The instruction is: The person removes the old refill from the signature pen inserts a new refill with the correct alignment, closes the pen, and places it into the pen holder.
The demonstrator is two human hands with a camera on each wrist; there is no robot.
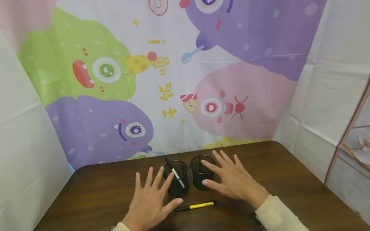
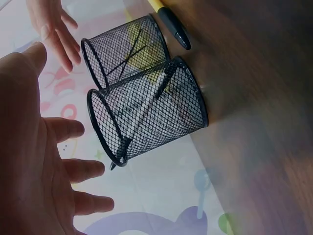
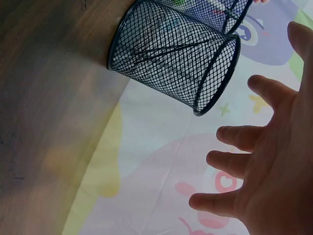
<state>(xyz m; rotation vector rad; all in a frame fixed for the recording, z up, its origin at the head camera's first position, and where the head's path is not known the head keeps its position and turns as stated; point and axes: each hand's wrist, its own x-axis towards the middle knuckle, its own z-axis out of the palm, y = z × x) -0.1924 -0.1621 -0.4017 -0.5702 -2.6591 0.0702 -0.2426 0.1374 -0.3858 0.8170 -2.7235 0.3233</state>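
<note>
If swung inward, the left hand (image 1: 148,201), fingers spread, could tip the white marker's (image 1: 178,178) mesh pen cup (image 1: 178,191) near the table's (image 1: 266,163) far edge or roll the yellow marker (image 1: 199,205) in front, and the second cup (image 1: 200,180) could topple if the spread-fingered right hand (image 1: 234,181) bumped it

Brown wood-grain table (image 1: 283,179); cartoon-monster backdrop (image 1: 176,77) behind (printed sideways); whitish sheeting (image 1: 321,102) either side.

Left wrist view: yellow marker (image 2: 172,25) runs off top edge. Right wrist view: left cup (image 3: 212,12) cut off at top. Head view: right hand (image 1: 233,179) hides part of right cup (image 1: 199,178)
</note>
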